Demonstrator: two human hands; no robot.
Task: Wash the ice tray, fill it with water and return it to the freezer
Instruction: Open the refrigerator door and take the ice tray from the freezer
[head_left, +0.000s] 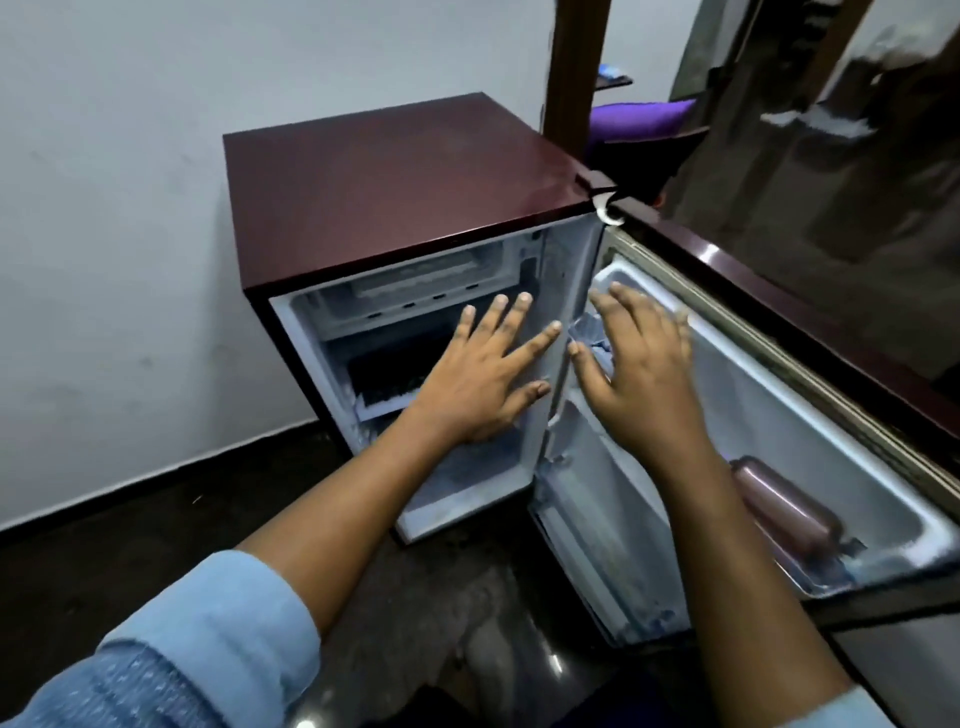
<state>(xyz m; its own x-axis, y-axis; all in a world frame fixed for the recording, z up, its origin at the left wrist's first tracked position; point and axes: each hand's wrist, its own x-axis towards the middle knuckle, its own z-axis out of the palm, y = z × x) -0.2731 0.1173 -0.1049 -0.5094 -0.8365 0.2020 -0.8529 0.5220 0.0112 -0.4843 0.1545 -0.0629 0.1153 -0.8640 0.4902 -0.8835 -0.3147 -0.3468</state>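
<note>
A small maroon fridge (395, 182) stands against the white wall with its door (779, 405) swung wide to the right. The freezer compartment (415, 291) sits at the top of the cabinet and looks frosted; I cannot make out an ice tray in it. My left hand (488, 379) hovers in front of the cabinet's shelves, fingers spread, holding nothing. My right hand (644, 364) is spread and blurred in front of the door's inner side, partly covering a bluish transparent object (589, 332) in the upper door shelf.
A brown bottle (784, 509) lies in the lower door shelf. The floor (156, 545) is dark. A wooden post (576, 62) and a purple cushion (639, 117) stand behind the fridge. A dark glossy surface (831, 156) fills the right side.
</note>
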